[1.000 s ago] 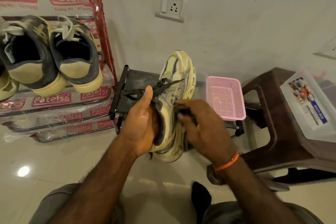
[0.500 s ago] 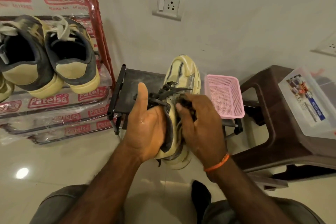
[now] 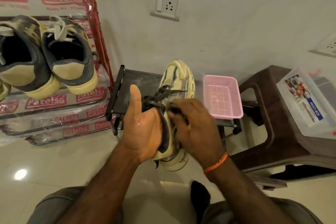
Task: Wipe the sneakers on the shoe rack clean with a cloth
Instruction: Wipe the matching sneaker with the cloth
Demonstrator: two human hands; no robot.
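Head view: I log one cream sneaker (image 3: 179,85) held off the floor, my left hand (image 3: 143,129) gripping its collar, my right hand (image 3: 192,125) pinching a dark cloth (image 3: 174,110) against the upper. Judged light, soft-sided with a stiff sole; loose laces, so the collar grip suits. Second pair (image 3: 45,56) waits on the shoe rack (image 3: 91,14), up-left of my left grip.

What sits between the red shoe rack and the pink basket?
Head view: a small black rack, and in front of it the cream sneaker held by the left hand and right hand.
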